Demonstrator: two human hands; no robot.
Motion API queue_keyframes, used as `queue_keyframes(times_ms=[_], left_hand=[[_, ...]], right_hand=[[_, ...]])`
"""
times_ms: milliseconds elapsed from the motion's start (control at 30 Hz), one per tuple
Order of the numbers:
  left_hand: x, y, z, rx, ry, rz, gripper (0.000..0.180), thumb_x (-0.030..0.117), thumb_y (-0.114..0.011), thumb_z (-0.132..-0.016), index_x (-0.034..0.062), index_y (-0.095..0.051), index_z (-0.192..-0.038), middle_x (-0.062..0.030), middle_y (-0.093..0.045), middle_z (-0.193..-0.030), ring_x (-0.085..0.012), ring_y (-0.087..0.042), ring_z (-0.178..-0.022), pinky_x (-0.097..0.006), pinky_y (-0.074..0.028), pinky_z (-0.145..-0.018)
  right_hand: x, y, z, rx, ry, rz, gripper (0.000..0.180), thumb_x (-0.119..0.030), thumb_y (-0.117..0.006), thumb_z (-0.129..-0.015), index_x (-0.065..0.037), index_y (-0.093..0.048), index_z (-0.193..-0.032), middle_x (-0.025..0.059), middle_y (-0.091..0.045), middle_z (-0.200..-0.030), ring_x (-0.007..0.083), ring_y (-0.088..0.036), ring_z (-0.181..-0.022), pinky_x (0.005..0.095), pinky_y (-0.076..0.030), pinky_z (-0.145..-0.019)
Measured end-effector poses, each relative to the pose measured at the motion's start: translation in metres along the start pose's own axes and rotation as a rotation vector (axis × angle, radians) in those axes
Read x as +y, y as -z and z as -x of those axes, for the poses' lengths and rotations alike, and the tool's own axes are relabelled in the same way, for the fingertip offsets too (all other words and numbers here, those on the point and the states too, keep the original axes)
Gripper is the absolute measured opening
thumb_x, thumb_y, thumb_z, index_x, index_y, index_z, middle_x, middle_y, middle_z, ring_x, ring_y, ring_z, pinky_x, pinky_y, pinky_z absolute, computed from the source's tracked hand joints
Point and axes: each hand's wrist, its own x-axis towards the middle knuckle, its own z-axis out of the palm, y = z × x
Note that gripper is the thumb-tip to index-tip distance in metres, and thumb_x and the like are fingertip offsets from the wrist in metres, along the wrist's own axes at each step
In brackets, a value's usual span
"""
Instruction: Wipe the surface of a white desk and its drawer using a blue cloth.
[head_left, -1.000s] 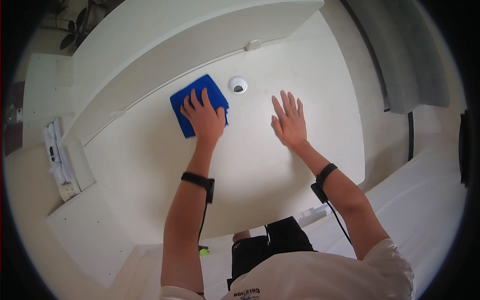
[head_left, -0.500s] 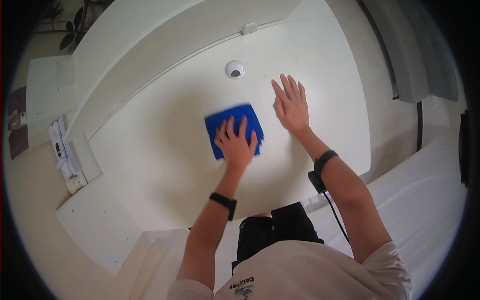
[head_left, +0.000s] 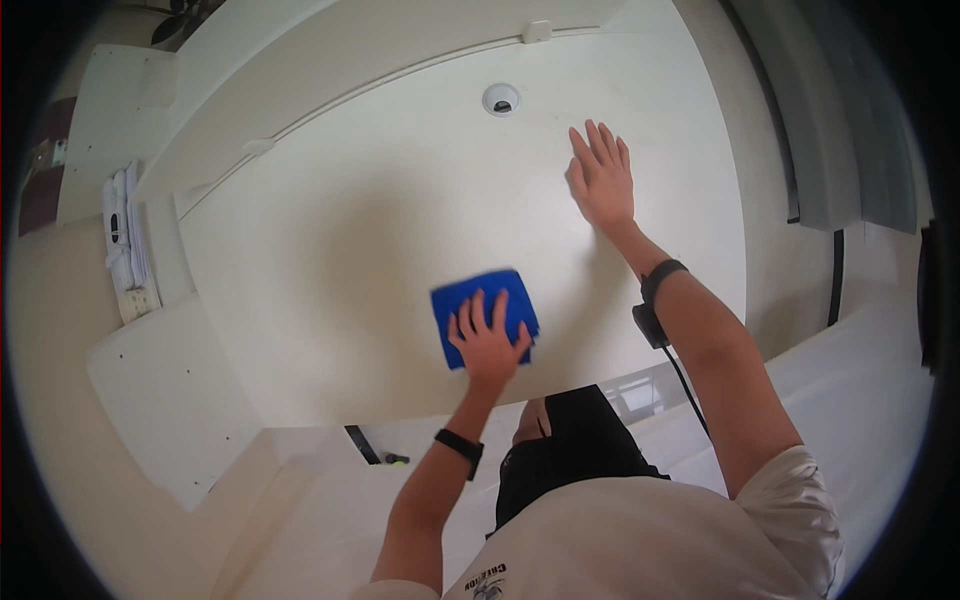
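While L hand lies, fingers wide, on blue cloth nr front edge of wht desk, R hand is palm-down, fingers slightly apart, farther back; rnd wht-rimmed hole sits beyond, to its L.

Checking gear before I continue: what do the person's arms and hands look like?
The left hand and right hand are without gloves. Black straps circle both forearms; the right one carries a black box and cable. The sleeves are short and pale.
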Motion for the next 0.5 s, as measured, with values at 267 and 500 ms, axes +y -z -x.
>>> queue_keyframes(times_ms=[267, 500], left_hand=[[-0.091, -0.005, -0.233, 0.146, 0.048, -0.141, 0.068, 0.04, -0.062, -0.094, 0.02, -0.041, -0.156, -0.0195, -0.036, -0.159, -0.0439, -0.029, -0.149, -0.065, -0.022, -0.117], [-0.052, -0.018, -0.327, 0.118, -0.022, -0.164, 0.07, 0.047, -0.055, -0.098, 0.0205, -0.034, -0.16, -0.0209, -0.028, -0.164, -0.0477, -0.023, -0.15, -0.067, -0.017, -0.119]], right_hand=[[-0.005, 0.002, -0.004, -0.019, 0.03, -0.021, 0.05, -0.024, -0.051, -0.101, -0.012, -0.05, -0.15, 0.0165, -0.043, -0.158, 0.0366, -0.036, -0.147, 0.0547, -0.023, -0.122], [-0.003, 0.008, -0.008, -0.084, 0.013, -0.042, 0.052, -0.022, -0.052, -0.1, -0.013, -0.048, -0.151, 0.0169, -0.041, -0.158, 0.0379, -0.036, -0.147, 0.056, -0.024, -0.121]])
